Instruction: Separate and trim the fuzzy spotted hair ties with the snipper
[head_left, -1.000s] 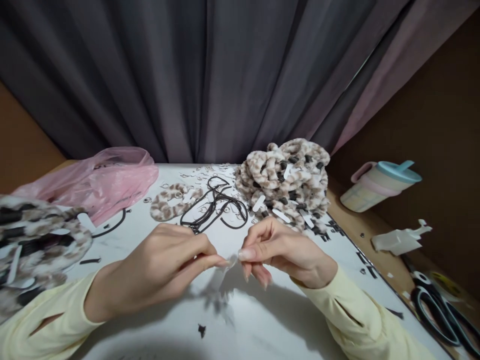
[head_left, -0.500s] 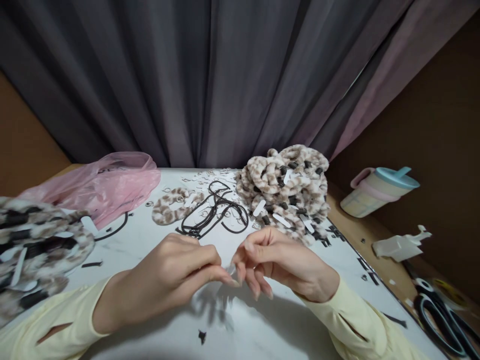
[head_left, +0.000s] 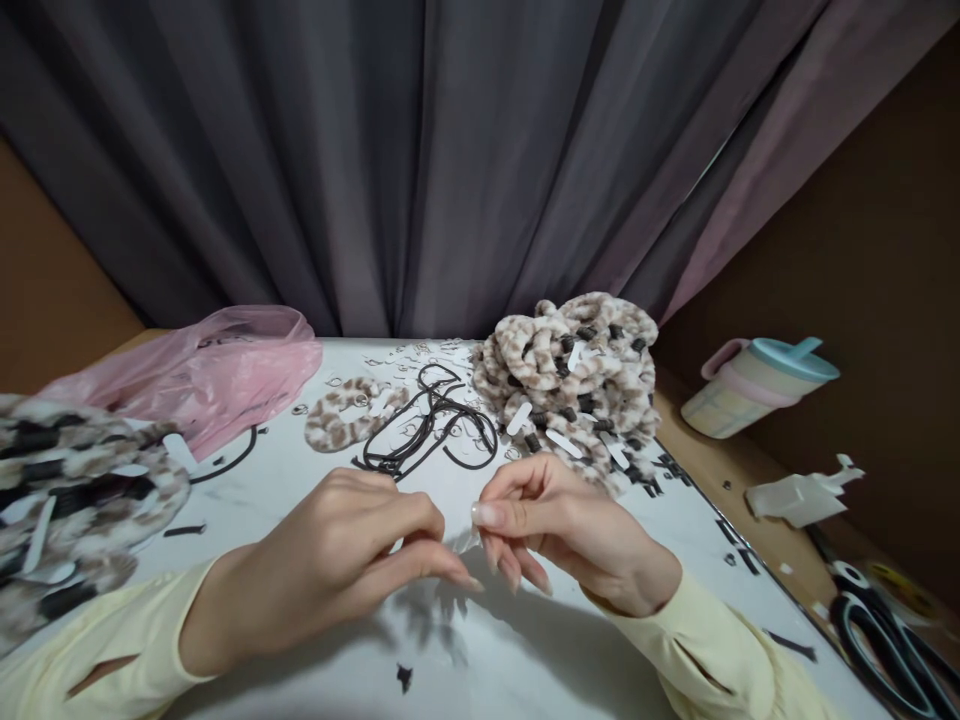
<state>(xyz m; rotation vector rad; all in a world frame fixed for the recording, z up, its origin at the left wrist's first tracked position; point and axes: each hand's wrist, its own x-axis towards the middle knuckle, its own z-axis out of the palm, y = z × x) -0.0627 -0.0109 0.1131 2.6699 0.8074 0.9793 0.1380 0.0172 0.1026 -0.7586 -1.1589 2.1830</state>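
My left hand (head_left: 345,560) is held over the table with its fingers curled and the thumb pointing right. Opposite it, my right hand (head_left: 547,525) pinches thumb against index finger, the other fingers loosely bent. Between the fingertips shows a small, clear, filmy piece (head_left: 463,541), too faint to name. Just beyond the hands lie a tangle of black cord (head_left: 431,425) and a single brown-and-white plush loop (head_left: 334,418). A pile of similar plush loops (head_left: 574,360) with black bindings and white tags sits behind my right hand.
More plush loops (head_left: 82,500) and a pink plastic bag (head_left: 255,370) are at left. Small metal hooks (head_left: 420,352) lie at the back. On the right are a lidded cup (head_left: 750,390), a white bottle (head_left: 795,495), scissors (head_left: 877,640) and black cord scraps (head_left: 739,550).
My right thumb and index fingertip have drawn together, more plainly pinched. My left index finger and thumb show a slightly wider gap. Things on the table stay put.
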